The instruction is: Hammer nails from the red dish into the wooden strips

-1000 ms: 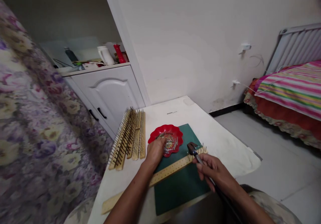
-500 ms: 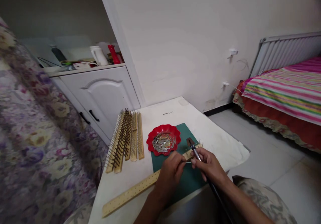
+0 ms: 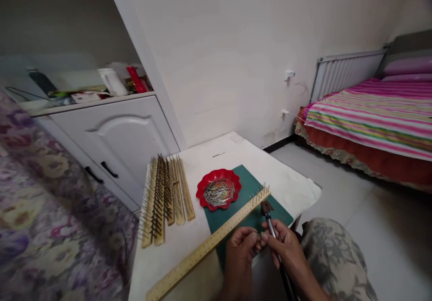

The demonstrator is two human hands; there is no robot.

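Observation:
In front of the wooden strip, my left hand (image 3: 242, 243) is closed in a pinch on a thin metal pin (image 3: 258, 234), mostly hidden by the fingertips. My right hand (image 3: 283, 242) grips a rod-shaped tool (image 3: 271, 224) with a silver shaft, a black handle and a dark, notched head. Its thumb and finger meet the left fingertips at the pin. The strip (image 3: 205, 249), drilled with rows of small holes, lies diagonally across the green mat (image 3: 248, 181). Several pins (image 3: 261, 194) stand upright at its far right end. A red scalloped dish (image 3: 201, 188) holds loose metal pins (image 3: 219, 194).
Wooden strips filled with upright pins (image 3: 158, 206) stand at the table's left. Two thin pieces (image 3: 218, 154) lie near its back edge. The white table (image 3: 286, 179) meets the wall. A cabinet (image 3: 128, 143) and floral curtain (image 3: 54, 229) are left, a bed (image 3: 364, 112) right.
Both hands have drawn back from the strip toward me, and their fingertips have come together. The tool moved with the right hand. More of the strip shows, and the view has turned right.

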